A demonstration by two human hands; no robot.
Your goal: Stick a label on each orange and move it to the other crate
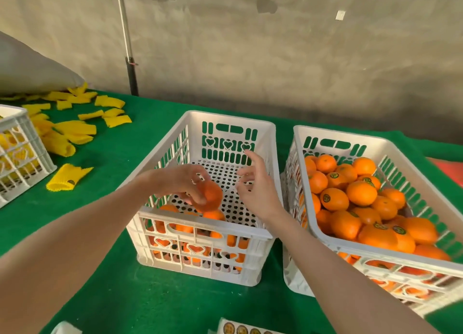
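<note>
Label sheet (240, 330) at bottom centre edge. Mid-frame, left hand (180, 183) grips an orange (211, 195) from above, over the centre crate (229, 119). Right hand (258, 190) is beside it, fingers spread, holding nothing. Orange judged firm, light and smooth; grasp it across the widest girth.

Grey concrete wall (250, 45), green felt-covered table (105, 208), metal pole (126, 37) against wall, even light

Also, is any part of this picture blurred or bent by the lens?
Head view: the orange in the left hand is smeared by motion; the near corner of the right crate is blurred too; its rim bows from the wide lens; soft light, no glare.
</note>
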